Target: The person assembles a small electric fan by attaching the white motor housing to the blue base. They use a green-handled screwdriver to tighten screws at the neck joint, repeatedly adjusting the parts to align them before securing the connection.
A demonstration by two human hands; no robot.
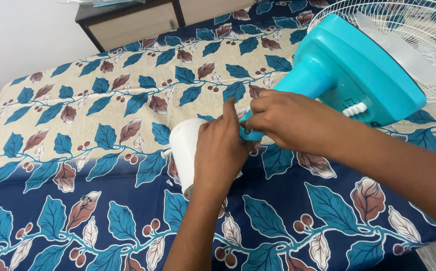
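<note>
- Overhead, head view only: a turquoise fan [358, 70] lies on its side on a bed with a leaf-print sheet [102, 125]. Motor housing is upper right; white grille [418, 30] runs off the right edge.
- Fan's long axis: a turquoise neck [298, 85] slants from the housing down and left toward the centre, ending at a joint [250, 133] where both hands meet.
- White base [185, 150], a rounded plastic piece, lies just left of and below the joint, partly hidden by the left hand. Whether base and neck are seated together or only touching, cannot tell.
- Left hand [223, 150]: comes up from the bottom edge, laid over the base, fingers curled narrow around it, index finger [229, 111] raised and pointing up at the joint.
- Right hand [288, 120]: comes in from the right, lying along the neck's line. Fingers closed into a tight pinch at the neck end; what they pinch is hidden under the knuckles.
- Key relation: the joint sits between the two hands, touching both. Right fingertips are directly on it; left hand is just below it, on the base.
- A thin dark shaft [224, 210] shows under the left wrist; what it is, cannot tell.
- White knob [354, 109] on the housing, well apart from both hands.
- Small metal bit [86, 200] lies on the sheet at lower left, well apart.
- Wooden cabinet [132, 20] beyond the bed, top edge.
</note>
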